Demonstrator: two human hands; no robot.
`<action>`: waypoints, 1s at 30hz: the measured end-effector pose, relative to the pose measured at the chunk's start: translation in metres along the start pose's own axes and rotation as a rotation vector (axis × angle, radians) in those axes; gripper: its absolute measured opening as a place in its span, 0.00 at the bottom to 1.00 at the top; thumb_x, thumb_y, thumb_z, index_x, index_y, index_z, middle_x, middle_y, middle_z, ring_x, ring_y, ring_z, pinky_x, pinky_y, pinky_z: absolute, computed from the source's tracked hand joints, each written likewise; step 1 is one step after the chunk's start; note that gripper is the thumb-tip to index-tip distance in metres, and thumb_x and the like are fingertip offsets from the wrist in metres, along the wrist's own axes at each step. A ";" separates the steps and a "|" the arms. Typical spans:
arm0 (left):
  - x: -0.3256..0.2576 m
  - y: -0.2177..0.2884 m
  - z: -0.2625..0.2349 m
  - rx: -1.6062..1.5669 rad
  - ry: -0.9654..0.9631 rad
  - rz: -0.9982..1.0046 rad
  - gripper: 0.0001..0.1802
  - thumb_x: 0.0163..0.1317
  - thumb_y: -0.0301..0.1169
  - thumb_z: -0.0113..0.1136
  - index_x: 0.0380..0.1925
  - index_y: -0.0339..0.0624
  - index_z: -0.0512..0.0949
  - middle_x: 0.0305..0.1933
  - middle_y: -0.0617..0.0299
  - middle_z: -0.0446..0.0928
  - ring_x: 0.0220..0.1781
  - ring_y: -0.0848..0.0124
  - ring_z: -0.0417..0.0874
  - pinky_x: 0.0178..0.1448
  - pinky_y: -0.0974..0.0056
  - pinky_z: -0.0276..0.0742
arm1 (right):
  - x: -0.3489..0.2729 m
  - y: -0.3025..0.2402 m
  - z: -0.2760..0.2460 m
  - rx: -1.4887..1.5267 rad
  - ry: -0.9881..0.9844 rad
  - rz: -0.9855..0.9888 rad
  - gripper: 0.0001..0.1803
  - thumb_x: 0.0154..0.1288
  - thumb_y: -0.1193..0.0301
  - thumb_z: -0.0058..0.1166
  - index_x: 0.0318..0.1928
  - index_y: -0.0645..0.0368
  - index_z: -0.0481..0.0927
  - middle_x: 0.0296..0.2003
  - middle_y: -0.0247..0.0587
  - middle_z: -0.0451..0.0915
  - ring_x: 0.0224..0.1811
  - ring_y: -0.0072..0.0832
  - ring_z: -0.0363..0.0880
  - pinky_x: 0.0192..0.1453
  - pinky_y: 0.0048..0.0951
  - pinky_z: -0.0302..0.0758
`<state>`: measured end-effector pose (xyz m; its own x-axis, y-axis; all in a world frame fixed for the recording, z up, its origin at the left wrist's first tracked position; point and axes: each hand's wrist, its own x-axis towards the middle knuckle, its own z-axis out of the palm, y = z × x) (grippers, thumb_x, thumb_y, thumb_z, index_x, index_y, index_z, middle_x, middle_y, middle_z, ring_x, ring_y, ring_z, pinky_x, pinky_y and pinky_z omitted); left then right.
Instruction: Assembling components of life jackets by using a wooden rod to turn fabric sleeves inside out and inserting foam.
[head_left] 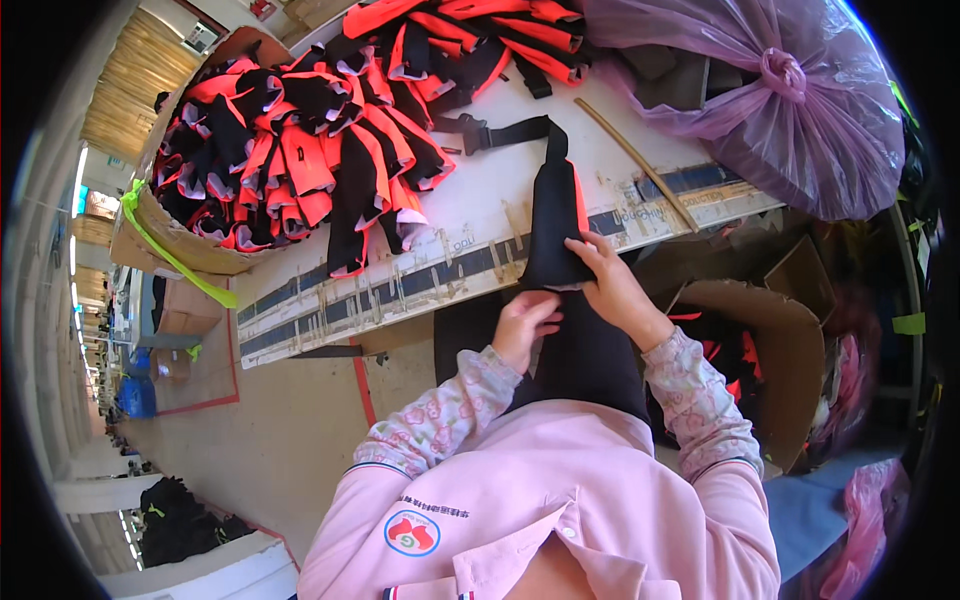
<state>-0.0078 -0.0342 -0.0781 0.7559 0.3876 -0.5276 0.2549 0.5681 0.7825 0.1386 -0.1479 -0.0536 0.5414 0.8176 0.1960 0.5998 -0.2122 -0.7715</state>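
Note:
A black padded fabric piece [554,235] with an orange right edge lies over the front edge of the table, its wide end toward me. From its narrow far end a black strap runs left to a dark plastic buckle [475,133]. My right hand [615,285] holds the piece at its lower right side, fingertips on the black face. Just below the wide end, my left hand [527,325] has its fingers curled inward. Whatever those fingers hold, if anything, is hidden.
Many black and orange fabric pieces [300,160] heap up in a cardboard box and across the white table [400,300]. A wooden stick [640,165] lies right of the piece. Beyond it sits a knotted purple plastic bag [790,130]. An open cardboard box [770,330] stands below the table.

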 end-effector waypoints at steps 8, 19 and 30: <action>0.018 0.014 -0.007 0.005 0.006 0.390 0.14 0.59 0.26 0.56 0.45 0.39 0.70 0.42 0.60 0.75 0.44 0.72 0.77 0.48 0.68 0.73 | 0.010 -0.003 0.004 0.075 0.039 0.007 0.31 0.44 0.89 0.46 0.54 0.64 0.70 0.55 0.59 0.66 0.57 0.53 0.66 0.61 0.37 0.66; 0.031 0.001 -0.004 0.034 0.124 0.352 0.04 0.57 0.21 0.45 0.31 0.39 0.70 0.19 0.63 0.71 0.13 0.73 0.72 0.26 0.66 0.78 | 0.004 -0.006 0.003 0.311 0.111 0.357 0.29 0.45 0.92 0.38 0.49 0.59 0.73 0.45 0.46 0.72 0.21 0.22 0.75 0.22 0.22 0.73; 0.025 0.006 -0.005 -0.087 -0.224 -0.136 0.32 0.66 0.56 0.32 0.51 0.40 0.70 0.45 0.52 0.76 0.41 0.59 0.81 0.44 0.56 0.78 | 0.005 -0.008 0.016 -0.006 0.124 0.133 0.24 0.45 0.87 0.43 0.46 0.62 0.76 0.40 0.51 0.76 0.43 0.45 0.76 0.47 0.33 0.73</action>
<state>0.0098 -0.0170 -0.0884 0.8352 0.1388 -0.5321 0.3176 0.6682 0.6728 0.1269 -0.1333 -0.0563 0.6846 0.7096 0.1663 0.5215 -0.3175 -0.7920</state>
